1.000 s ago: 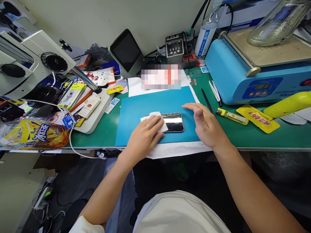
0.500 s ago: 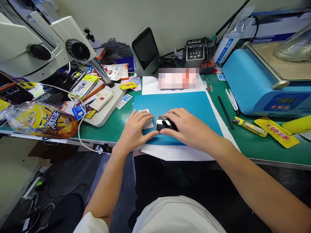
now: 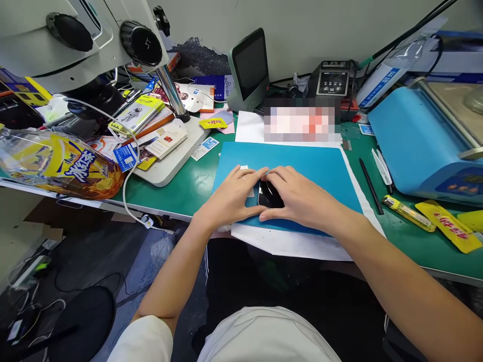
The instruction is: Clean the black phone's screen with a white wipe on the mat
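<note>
A dark phone [image 3: 269,196] lies on the blue mat [image 3: 313,161] near the table's front edge. My right hand [image 3: 298,196] covers most of it, thumb at the near edge and fingers curled over the far edge, gripping it. My left hand [image 3: 234,196] lies flat beside it on a white wipe [image 3: 244,167], fingers stretched out with the tips at the phone's left end. Only small corners of the wipe show from under the hand.
A microscope [image 3: 75,30] on its white base [image 3: 169,166] stands at the left, with packets and a yellow snack bag [image 3: 60,166] around it. A blue machine [image 3: 418,146], tweezers [image 3: 381,166], a black pen [image 3: 372,186] and a yellow tube [image 3: 407,213] lie to the right. White paper [image 3: 294,244] sticks out under the mat.
My right hand came down from hovering onto the phone and closed on it. My left hand slid the wipe off the phone to its left. My head turned left.
</note>
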`<move>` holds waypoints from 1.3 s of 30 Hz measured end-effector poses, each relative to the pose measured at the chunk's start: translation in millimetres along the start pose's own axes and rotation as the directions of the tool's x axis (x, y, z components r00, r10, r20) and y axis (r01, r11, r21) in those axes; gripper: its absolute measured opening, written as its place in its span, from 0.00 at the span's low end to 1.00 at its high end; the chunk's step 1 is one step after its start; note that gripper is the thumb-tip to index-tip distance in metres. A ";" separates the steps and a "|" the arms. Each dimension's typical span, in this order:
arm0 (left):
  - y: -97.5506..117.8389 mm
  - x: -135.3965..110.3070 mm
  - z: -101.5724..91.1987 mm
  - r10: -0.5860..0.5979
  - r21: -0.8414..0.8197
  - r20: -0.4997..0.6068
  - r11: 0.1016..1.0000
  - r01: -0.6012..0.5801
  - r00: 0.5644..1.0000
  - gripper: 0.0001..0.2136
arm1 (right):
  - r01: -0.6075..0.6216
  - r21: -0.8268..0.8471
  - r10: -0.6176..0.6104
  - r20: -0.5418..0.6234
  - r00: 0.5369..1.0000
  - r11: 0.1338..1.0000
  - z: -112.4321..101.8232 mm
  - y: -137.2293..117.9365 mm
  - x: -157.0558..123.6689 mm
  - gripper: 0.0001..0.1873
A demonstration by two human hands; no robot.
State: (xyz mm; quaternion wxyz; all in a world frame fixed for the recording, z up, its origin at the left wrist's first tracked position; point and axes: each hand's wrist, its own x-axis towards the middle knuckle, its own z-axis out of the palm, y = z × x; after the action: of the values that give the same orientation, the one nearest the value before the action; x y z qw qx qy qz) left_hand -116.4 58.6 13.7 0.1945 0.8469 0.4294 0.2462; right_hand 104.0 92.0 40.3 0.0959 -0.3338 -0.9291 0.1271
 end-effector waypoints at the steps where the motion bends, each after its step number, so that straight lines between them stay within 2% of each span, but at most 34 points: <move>1: -0.3 -0.4 0.4 0.002 -0.004 -0.003 1.000 -0.002 1.000 0.42 | 0.002 -0.011 -0.002 -0.002 1.000 1.000 0.4 0.3 0.1 0.43; 16: -3.2 -4.1 4.4 0.020 0.008 -0.026 1.000 -0.019 0.999 0.47 | 0.035 -0.118 -0.036 -0.004 0.999 0.992 4.7 0.8 7.3 0.51; 29: -3.0 -3.7 5.0 -0.032 -0.050 -0.049 0.998 0.030 0.998 0.46 | -0.020 -0.049 0.024 0.078 0.997 0.999 -2.2 -2.1 21.5 0.47; 39: -2.3 -3.6 3.2 -0.039 -0.056 -0.047 0.998 0.037 0.998 0.42 | -0.026 -0.009 0.027 0.069 0.997 1.000 -0.3 1.1 21.2 0.43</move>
State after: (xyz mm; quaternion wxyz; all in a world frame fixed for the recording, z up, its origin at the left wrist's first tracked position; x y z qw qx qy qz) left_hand -117.8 56.5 9.0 0.2121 0.8266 0.4430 0.2746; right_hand 88.7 106.5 42.2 0.0604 -0.3420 -0.9278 0.1360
